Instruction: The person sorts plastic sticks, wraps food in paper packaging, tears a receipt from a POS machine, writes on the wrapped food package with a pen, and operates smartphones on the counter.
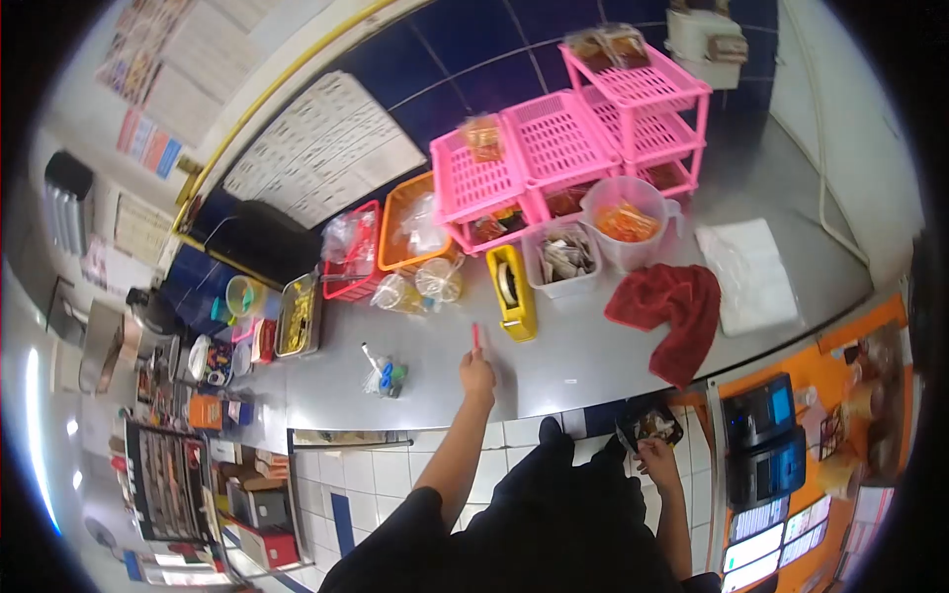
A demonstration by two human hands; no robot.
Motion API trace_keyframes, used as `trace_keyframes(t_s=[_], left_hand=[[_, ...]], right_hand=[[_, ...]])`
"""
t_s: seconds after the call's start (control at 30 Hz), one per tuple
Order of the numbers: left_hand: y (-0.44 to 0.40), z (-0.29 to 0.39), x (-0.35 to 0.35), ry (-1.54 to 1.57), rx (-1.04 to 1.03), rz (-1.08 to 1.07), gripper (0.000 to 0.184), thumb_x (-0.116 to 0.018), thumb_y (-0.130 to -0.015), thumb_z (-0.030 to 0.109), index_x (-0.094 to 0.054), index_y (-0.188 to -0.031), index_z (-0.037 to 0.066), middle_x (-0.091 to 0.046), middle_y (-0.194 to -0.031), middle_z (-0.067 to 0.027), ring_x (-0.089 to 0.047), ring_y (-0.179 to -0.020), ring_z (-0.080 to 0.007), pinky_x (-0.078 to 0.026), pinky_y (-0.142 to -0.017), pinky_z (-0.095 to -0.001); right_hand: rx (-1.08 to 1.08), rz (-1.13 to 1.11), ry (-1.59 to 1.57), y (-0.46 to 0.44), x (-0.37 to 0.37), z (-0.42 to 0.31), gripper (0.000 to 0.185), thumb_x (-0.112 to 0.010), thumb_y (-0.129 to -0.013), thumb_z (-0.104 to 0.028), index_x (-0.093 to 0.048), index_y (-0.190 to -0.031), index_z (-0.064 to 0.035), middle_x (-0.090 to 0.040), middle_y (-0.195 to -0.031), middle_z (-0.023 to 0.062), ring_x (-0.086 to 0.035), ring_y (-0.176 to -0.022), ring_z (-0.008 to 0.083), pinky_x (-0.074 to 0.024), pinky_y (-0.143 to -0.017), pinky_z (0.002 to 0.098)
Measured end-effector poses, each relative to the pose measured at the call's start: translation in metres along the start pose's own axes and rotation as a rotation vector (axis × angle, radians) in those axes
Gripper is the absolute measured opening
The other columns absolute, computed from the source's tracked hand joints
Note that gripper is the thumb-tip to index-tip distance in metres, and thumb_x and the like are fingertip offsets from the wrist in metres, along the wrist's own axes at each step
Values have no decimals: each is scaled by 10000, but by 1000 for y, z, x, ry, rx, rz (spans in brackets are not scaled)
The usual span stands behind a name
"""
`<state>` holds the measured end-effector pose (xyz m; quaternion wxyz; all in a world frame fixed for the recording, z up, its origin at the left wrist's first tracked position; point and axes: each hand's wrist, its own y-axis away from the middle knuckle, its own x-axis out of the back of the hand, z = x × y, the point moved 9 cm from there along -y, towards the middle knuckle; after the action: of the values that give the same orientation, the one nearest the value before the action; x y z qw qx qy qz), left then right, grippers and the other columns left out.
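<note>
My left hand (476,377) reaches over the metal counter, its fingers closed around a slim red stick-like thing (475,338), perhaps a pen. Beyond it stands a yellow tape dispenser (520,321). To its left sits a small holder with pens and blue-handled scissors (386,378). Down by the counter's front edge, my right hand (654,461) grips a black tray (672,429) with brownish, food-like contents. A dark narrow piece shows beside that tray; I cannot make out what it is.
Pink baskets (563,138) line the wall behind a tub of packets (563,259) and a clear jug (625,222). A red cloth (672,314) and white plastic bags (748,277) lie to the right. Orange (403,212) and red baskets (354,252) stand left, near a metal tray (298,316).
</note>
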<state>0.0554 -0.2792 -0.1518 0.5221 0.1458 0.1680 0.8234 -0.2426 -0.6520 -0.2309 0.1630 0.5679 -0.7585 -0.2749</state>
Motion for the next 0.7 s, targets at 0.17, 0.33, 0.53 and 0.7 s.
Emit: trace_keyframes(t_s=[0.17, 0.33, 0.53, 0.7], left_hand=[[-41, 29, -51, -133, 82, -315, 421, -469, -1012, 411, -535, -1246, 67, -588, -913, -58, -572, -693, -158, -500, -579, -320], [-85, 3, -40, -226, -38, -303, 402, -440, -1015, 399, -588, -1064, 28, -643, -906, -106, -640, -809, -246, -536, -694, -413], [59, 33, -20, -1071, -1063, 43, 222, -578, -852, 96, -651, -1025, -23, -644, -1006, -209, -593, -965, -404, -464, -876, -500], [56, -2, -19, -1223, -1205, -114, 491, -505, -986, 377, -498, -1340, 37, -402, -1462, -229, -394, -1332, -419, -320, -1074, -580]], right_hand=[[-30, 40, 27, -13, -6, -2, 320, -647, -942, -292, -606, -1110, -24, -677, -809, 92, -621, -600, 132, -494, -511, 248], [-38, 37, 50, -2, -10, 18, 350, -640, -943, -314, -598, -1122, -17, -668, -829, 93, -632, -620, 139, -501, -507, 243], [-65, 339, 609, 33, 24, 110, 369, -669, -853, -414, -717, -1047, -105, -716, -1030, 154, -701, -900, 305, -552, -802, 407], [-125, 456, 431, 85, 35, 112, 405, -635, -875, -457, -709, -1099, -129, -698, -1095, 156, -675, -978, 345, -516, -901, 411]])
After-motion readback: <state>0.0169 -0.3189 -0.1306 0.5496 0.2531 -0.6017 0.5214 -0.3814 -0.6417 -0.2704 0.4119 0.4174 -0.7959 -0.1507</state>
